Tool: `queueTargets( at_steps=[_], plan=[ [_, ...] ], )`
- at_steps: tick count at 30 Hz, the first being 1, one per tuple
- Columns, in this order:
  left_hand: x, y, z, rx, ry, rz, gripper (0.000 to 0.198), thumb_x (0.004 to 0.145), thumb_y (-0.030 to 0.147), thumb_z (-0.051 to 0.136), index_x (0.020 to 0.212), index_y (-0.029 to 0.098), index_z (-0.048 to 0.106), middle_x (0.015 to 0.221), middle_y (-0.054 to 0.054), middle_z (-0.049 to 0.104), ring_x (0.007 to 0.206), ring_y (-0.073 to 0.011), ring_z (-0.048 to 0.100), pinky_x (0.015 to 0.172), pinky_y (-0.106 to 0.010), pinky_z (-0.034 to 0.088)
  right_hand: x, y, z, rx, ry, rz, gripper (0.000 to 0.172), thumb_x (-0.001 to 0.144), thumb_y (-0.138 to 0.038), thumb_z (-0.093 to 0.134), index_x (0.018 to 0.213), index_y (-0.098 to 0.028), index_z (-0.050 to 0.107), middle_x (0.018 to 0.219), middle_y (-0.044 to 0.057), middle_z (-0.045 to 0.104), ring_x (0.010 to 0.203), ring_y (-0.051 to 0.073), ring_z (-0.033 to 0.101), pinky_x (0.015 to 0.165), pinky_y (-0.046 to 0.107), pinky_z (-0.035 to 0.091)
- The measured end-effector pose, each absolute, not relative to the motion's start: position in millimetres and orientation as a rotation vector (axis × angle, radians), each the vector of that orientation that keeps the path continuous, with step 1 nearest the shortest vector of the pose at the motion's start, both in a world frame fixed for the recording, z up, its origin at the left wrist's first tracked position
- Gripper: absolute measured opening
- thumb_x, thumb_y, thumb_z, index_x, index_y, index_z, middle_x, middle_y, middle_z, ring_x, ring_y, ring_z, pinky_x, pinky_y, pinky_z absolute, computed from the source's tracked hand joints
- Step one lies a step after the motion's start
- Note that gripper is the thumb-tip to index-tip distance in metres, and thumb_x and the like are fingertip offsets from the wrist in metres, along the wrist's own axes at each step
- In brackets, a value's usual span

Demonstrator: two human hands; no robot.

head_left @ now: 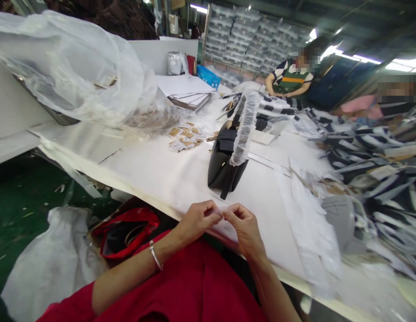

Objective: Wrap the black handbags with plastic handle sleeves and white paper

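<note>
While both forearms reach up to the near edge of the desk [144, 172], the left hand [198, 222] and the right hand [245, 226] meet there. The fingers of each hand are pinched together, thumb against forefinger, on a small piece of thin see-through film [223, 210]; its exact shape is too blurred to tell. Just beyond the hands, and apart from them, a black handbag [219, 167] stands on the desk. Its raised handle [244, 132] is wrapped in crinkled clear plastic. Left of the handbag lies a loose heap of small brown and white tags [186, 136]. Farther back are a stack of white sheets [189, 89] and a blue box [208, 77]. A large clear plastic bag [77, 67] occupies the left end. To the right, white strips [310, 228], blurred, lie near a pile of black-and-white striped goods [388, 179]. A silver bracelet [155, 256] circles the left wrist. Across the desk, a co-worker [291, 80] stands behind more striped goods.
</note>
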State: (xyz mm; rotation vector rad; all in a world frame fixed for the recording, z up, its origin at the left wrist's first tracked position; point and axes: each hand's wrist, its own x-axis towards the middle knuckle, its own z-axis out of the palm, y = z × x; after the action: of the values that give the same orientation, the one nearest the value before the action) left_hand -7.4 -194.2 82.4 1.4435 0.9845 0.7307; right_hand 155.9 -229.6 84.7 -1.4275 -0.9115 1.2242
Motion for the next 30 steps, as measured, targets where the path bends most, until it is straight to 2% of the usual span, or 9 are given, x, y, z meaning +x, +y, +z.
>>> queueTargets(
  at_steps=[5, 8, 11, 15, 18, 21, 24, 28, 30],
  plan=[
    [-14.2, -188.5, 79.0, 1.353, 1.049, 0.755, 0.023, 0.077, 0.036, 0.063, 0.066, 0.017, 0.06, 0.062, 0.003, 0.059, 0.061, -0.0115, 0.05, 0.06, -0.023, 0.037, 168.7, -219.9, 81.1, -1.542, -0.965, 1.008, 0.03, 0.072, -0.048, 0.076, 0.072, -0.019, 0.068, 0.068, -0.001, 0.064, 0.068, 0.015, 0.056, 0.068, 0.028, 0.045],
    [-21.2, -183.7, 71.4, 1.274, 1.051, 0.765, 0.026, 0.077, 0.04, 0.063, 0.065, 0.016, 0.059, 0.061, 0.002, 0.059, 0.058, -0.0121, 0.051, 0.059, -0.024, 0.039, 175.1, -209.4, 79.0, -1.659, -1.068, 0.871, 0.035, 0.07, -0.047, 0.077, 0.09, -0.019, 0.073, 0.081, 0.003, 0.071, 0.075, 0.018, 0.061, 0.072, 0.031, 0.048],
    [-26.7, -181.0, 64.5, 1.236, 1.055, 0.792, 0.031, 0.077, 0.044, 0.063, 0.064, 0.017, 0.054, 0.058, 0.004, 0.053, 0.054, -0.0103, 0.045, 0.054, -0.023, 0.035, 172.1, -198.5, 76.9, -1.689, -1.19, 0.86, 0.043, 0.069, -0.047, 0.076, 0.101, -0.018, 0.074, 0.082, 0.005, 0.071, 0.071, 0.019, 0.061, 0.069, 0.032, 0.049],
    [-34.8, -183.2, 60.5, 1.277, 1.083, 0.853, 0.036, 0.078, 0.045, 0.06, 0.058, 0.018, 0.046, 0.056, 0.006, 0.039, 0.055, -0.0087, 0.033, 0.053, -0.022, 0.027, 160.6, -191.8, 74.7, -1.665, -1.303, 0.814, 0.033, 0.073, -0.048, 0.072, 0.088, -0.019, 0.075, 0.086, 0.006, 0.073, 0.075, 0.02, 0.062, 0.071, 0.033, 0.049],
    [-42.7, -186.3, 55.8, 1.305, 1.118, 0.885, 0.039, 0.078, 0.045, 0.058, 0.054, 0.019, 0.043, 0.056, 0.006, 0.033, 0.056, -0.0089, 0.029, 0.053, -0.023, 0.024, 158.4, -191.7, 72.0, -1.711, -1.241, 0.719, 0.033, 0.075, -0.051, 0.071, 0.078, -0.018, 0.07, 0.073, 0.004, 0.069, 0.067, 0.019, 0.059, 0.066, 0.032, 0.047],
    [-50.0, -188.3, 48.2, 1.327, 1.142, 0.919, 0.04, 0.08, 0.046, 0.054, 0.052, 0.019, 0.04, 0.055, 0.006, 0.032, 0.056, -0.0093, 0.029, 0.053, -0.024, 0.024, 162.9, -190.3, 65.2, -1.757, -1.158, 0.616, 0.036, 0.073, -0.052, 0.074, 0.082, -0.018, 0.068, 0.072, 0.003, 0.068, 0.065, 0.018, 0.058, 0.064, 0.031, 0.047],
    [-54.7, -188.4, 42.3, 1.351, 1.15, 0.945, 0.045, 0.081, 0.05, 0.051, 0.051, 0.02, 0.037, 0.055, 0.005, 0.03, 0.056, -0.0096, 0.029, 0.053, -0.024, 0.024, 165.0, -187.5, 59.2, -1.753, -1.133, 0.695, 0.04, 0.069, -0.051, 0.077, 0.092, -0.018, 0.07, 0.075, 0.002, 0.069, 0.066, 0.018, 0.058, 0.064, 0.032, 0.048],
    [-57.6, -187.4, 40.8, 1.381, 1.162, 0.954, 0.05, 0.08, 0.056, 0.052, 0.05, 0.02, 0.038, 0.055, 0.004, 0.031, 0.057, -0.0105, 0.032, 0.053, -0.024, 0.026, 155.6, -191.9, 68.8, -1.625, -1.086, 0.995, 0.032, 0.07, -0.048, 0.079, 0.074, -0.018, 0.068, 0.061, 0.0, 0.063, 0.058, 0.016, 0.056, 0.061, 0.031, 0.047],
    [-58.6, -187.3, 40.9, 1.406, 1.171, 0.955, 0.05, 0.081, 0.057, 0.052, 0.05, 0.019, 0.041, 0.055, 0.004, 0.034, 0.058, -0.011, 0.034, 0.053, -0.024, 0.027, 149.0, -198.3, 82.5, -1.451, -0.954, 1.217, 0.031, 0.069, -0.045, 0.081, 0.076, -0.018, 0.066, 0.061, -0.001, 0.064, 0.058, 0.015, 0.06, 0.063, 0.031, 0.051]
  ],
)
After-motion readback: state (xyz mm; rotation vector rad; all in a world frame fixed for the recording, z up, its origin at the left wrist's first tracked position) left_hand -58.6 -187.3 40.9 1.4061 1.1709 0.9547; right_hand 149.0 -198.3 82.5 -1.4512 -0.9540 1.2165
